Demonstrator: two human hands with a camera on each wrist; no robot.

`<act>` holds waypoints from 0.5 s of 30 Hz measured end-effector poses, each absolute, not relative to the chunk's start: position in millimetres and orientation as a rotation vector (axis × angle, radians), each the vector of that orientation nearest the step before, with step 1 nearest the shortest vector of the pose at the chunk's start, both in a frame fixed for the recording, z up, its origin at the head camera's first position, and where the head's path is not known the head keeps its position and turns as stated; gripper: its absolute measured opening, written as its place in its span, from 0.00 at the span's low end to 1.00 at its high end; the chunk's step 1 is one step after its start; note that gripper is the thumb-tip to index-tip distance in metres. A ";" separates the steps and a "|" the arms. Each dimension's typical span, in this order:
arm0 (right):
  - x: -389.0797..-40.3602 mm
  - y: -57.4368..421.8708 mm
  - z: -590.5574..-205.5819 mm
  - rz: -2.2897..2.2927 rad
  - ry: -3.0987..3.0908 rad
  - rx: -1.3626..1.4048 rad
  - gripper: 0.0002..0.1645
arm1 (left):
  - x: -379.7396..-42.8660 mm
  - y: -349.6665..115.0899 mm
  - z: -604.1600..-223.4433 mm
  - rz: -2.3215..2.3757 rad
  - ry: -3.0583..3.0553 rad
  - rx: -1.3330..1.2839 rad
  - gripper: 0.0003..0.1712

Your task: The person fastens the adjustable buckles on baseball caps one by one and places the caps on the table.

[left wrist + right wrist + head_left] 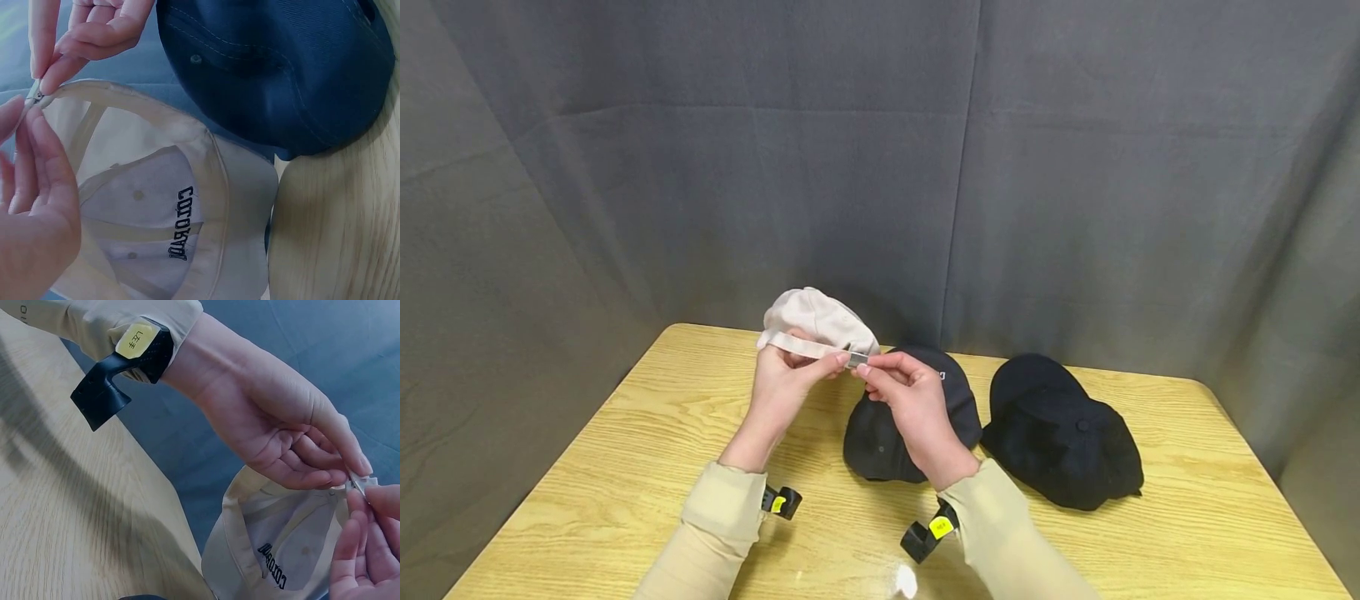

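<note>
A cream baseball cap (816, 315) is held up above the table's far edge, its back strap towards me. At the strap sits a small metal buckle (857, 359). My left hand (778, 387) pinches the strap beside the buckle between thumb and fingers. From the other side my right hand (917, 404) pinches the buckle end with thumb and forefinger. In the left wrist view the inside of the cream cap (140, 197) shows, with dark lettering seen through the front. The right wrist view shows both hands meeting at the buckle (359, 483).
A black cap (880, 437) with white lettering lies under my right hand. Further right lies another black cap (1067, 442). Both rest on the wooden table (625, 467), before a grey curtain (775, 183). Black wrist mounts (925, 537) stick out from the sleeves.
</note>
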State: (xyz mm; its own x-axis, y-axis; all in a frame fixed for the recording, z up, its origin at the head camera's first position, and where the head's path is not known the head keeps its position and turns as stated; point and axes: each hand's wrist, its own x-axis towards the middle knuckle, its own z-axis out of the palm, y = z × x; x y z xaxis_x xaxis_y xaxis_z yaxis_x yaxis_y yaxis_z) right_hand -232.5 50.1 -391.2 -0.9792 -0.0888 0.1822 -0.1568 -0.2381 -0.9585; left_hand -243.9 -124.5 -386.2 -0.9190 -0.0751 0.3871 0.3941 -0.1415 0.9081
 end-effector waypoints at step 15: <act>-233.1 52.6 -389.4 2.415 -1.923 0.328 0.17 | -243.2 -127.1 -389.8 -2.072 -1.928 -0.380 0.09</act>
